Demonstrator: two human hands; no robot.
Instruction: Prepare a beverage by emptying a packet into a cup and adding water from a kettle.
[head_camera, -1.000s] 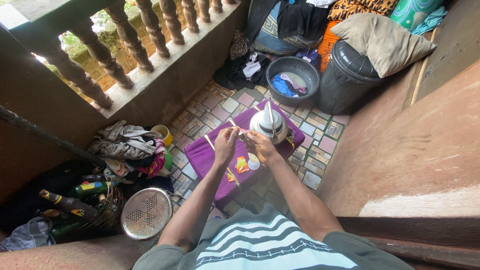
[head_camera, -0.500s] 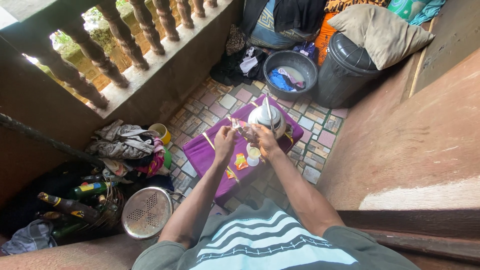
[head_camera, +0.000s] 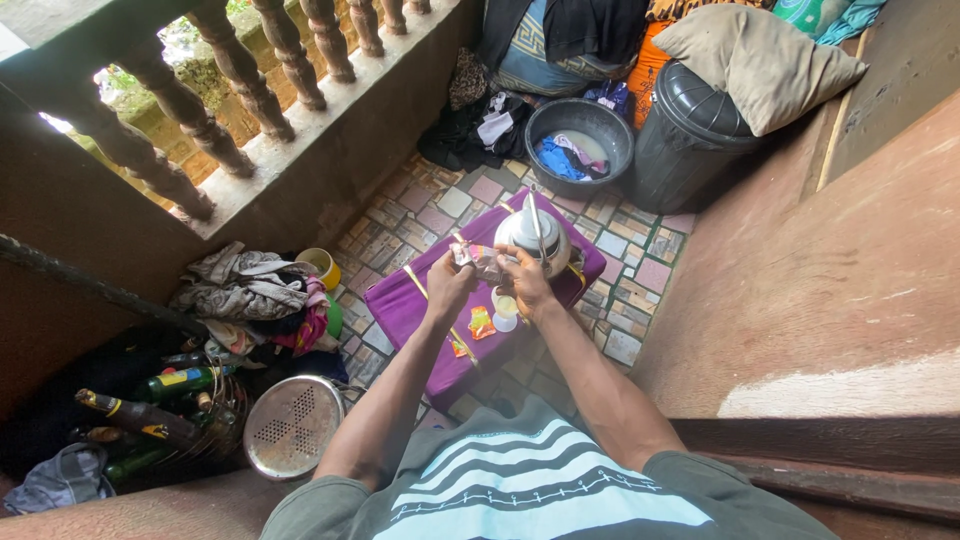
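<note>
Sachet (head_camera: 470, 256) now higher over cup (head_camera: 506, 309)

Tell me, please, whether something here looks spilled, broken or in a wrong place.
Nothing looks spilled or broken. Both hands, left hand and right hand, hold a small sachet above a purple box. A metal kettle and a small cup stand upright on it. Two orange wrappers lie loose beside the cup.
</note>
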